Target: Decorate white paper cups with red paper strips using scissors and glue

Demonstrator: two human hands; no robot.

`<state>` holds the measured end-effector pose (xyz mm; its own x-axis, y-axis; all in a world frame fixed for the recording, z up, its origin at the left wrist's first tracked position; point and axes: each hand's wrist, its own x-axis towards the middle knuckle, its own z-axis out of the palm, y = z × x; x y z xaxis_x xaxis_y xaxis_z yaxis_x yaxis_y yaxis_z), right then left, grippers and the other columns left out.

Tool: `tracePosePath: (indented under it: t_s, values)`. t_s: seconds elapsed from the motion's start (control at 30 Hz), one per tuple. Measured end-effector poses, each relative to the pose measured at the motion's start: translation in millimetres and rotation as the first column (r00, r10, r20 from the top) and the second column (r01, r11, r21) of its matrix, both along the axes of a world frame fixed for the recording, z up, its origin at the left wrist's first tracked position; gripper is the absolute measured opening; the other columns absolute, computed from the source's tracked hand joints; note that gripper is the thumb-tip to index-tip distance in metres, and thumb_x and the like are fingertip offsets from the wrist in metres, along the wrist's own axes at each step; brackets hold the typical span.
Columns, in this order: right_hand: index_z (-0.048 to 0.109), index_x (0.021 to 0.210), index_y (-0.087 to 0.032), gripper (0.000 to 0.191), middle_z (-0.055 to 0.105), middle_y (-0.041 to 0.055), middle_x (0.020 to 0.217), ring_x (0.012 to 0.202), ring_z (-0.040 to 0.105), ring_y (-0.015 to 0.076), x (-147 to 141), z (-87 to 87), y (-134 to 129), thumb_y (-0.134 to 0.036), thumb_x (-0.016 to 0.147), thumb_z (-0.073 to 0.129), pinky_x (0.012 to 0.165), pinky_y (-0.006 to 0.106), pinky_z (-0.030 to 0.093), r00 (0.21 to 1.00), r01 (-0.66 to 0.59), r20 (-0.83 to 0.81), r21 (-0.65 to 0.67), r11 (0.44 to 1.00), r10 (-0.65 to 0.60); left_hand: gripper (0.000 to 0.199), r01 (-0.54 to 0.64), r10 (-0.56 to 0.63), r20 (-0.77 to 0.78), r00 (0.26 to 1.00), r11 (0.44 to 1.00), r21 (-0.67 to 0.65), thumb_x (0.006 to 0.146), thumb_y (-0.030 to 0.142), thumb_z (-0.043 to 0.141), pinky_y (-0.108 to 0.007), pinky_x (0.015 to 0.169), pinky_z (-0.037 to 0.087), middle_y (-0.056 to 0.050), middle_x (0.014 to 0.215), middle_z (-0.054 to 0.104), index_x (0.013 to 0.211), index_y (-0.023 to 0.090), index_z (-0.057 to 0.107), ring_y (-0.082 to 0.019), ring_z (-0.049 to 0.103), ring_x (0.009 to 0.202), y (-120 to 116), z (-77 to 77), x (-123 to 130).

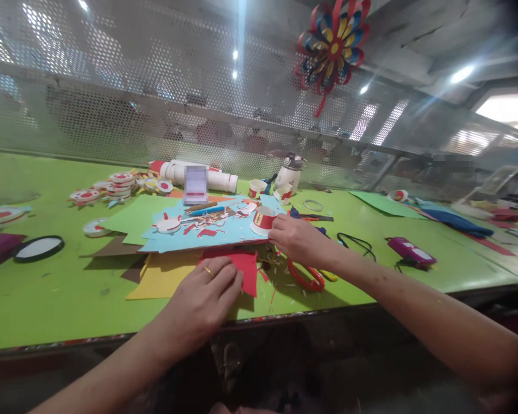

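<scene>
My right hand [296,237] has its fingers closed at the right side of a white paper cup [262,222] with a red and yellow print. That cup stands at the right edge of light blue paper [168,246] strewn with red and white scraps. My left hand [211,296], a ring on one finger, lies on red paper [249,276], its fingers bent slightly and holding nothing visible. Yellow paper [159,279] sticks out beside it. A white disc with red tabs [168,224] and a blue pen [207,211] rest on the blue sheet. Below my right wrist are red scissor handles [306,279].
Several white and red paper discs [121,187] are piled at the left. Behind stand a long roll of stacked cups [224,181], a phone [196,185] and a bottle [290,173]. Rightward lie a purple object [411,251] and green paper [384,206]. A perforated screen [155,103] backs the table.
</scene>
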<state>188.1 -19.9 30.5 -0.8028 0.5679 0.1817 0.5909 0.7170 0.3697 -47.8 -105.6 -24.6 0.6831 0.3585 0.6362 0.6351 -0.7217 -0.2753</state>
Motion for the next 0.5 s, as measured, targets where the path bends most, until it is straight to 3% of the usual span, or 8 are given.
tracePosePath:
  t_s: [0.07,0.13,0.23,0.3,0.37,0.43,0.5]
  values:
    - [0.064,0.078,-0.012,0.027,0.06,0.0108,0.084,0.084,0.048,0.0203,2,-3.3,-4,-0.016,0.094,0.042,0.068,0.031,0.037,1.0,-0.005,-0.009,-0.016,1.0,0.005,0.024,-0.093,0.092,-0.017,0.996,0.991,-0.097,0.085,0.006,0.045,-0.046,0.081,0.051,-0.016,0.094,0.064,0.1,0.008,0.064,-0.03,0.055,0.097,2,-3.7,3]
    - [0.065,0.078,-0.012,0.027,0.06,0.0114,0.084,0.083,0.049,0.0207,5,-5.8,-9,-0.017,0.094,0.043,0.068,0.031,0.038,0.998,-0.026,-0.052,-0.039,0.999,0.024,0.032,-0.106,0.107,-0.005,0.994,0.967,-0.231,0.079,0.001,0.046,-0.048,0.084,0.049,-0.017,0.101,0.063,0.106,0.009,0.063,-0.031,0.054,0.101,-2,-4.4,6]
    - [0.067,0.079,-0.013,0.024,0.062,0.011,0.083,0.083,0.051,0.0201,6,-4.7,-22,-0.02,0.092,0.048,0.07,0.032,0.041,0.951,-0.107,-0.305,-0.153,0.982,0.056,0.041,0.051,0.04,0.185,0.982,0.887,-0.459,0.076,0.003,0.047,-0.044,0.085,0.05,-0.014,0.112,0.06,0.113,0.015,0.06,-0.027,0.055,0.103,-9,2.8,7]
    - [0.067,0.077,-0.015,0.019,0.063,0.0077,0.079,0.077,0.053,0.0172,3,0.1,-31,-0.023,0.089,0.055,0.069,0.031,0.043,0.825,-0.176,-0.564,-0.292,0.94,-0.02,0.034,0.167,0.092,0.394,0.915,0.802,-0.573,0.08,0.009,0.046,-0.04,0.084,0.051,-0.011,0.109,0.061,0.108,0.018,0.063,-0.023,0.059,0.097,-5,13.6,7]
    - [0.067,0.073,-0.016,0.017,0.062,0.0029,0.071,0.068,0.052,0.0139,-4,6.8,-36,-0.027,0.084,0.061,0.065,0.028,0.042,0.641,-0.237,-0.739,-0.446,0.863,-0.206,0.022,0.26,0.224,0.558,0.799,0.707,-0.657,0.081,0.017,0.05,-0.039,0.081,0.051,-0.009,0.099,0.066,0.098,0.017,0.065,-0.022,0.062,0.091,7,27.6,9]
    - [0.066,0.068,-0.016,0.019,0.057,-0.0007,0.064,0.06,0.049,0.0117,-12,12.8,-36,-0.03,0.08,0.065,0.06,0.027,0.039,0.467,-0.293,-0.787,-0.568,0.769,-0.403,0.019,0.417,0.362,0.633,0.684,0.518,-0.747,0.08,0.027,0.056,-0.038,0.078,0.053,-0.01,0.093,0.069,0.092,0.016,0.064,-0.023,0.065,0.089,24,41.5,16]
    - [0.067,0.065,-0.015,0.02,0.053,-0.0031,0.058,0.057,0.044,0.0101,-21,16.2,-30,-0.032,0.076,0.068,0.057,0.026,0.035,0.316,-0.349,-0.788,-0.614,0.708,-0.529,0.031,0.625,0.412,0.7,0.583,0.323,-0.711,0.078,0.033,0.061,-0.037,0.077,0.053,-0.009,0.09,0.071,0.103,0.015,0.061,-0.023,0.066,0.09,40,51.4,26]
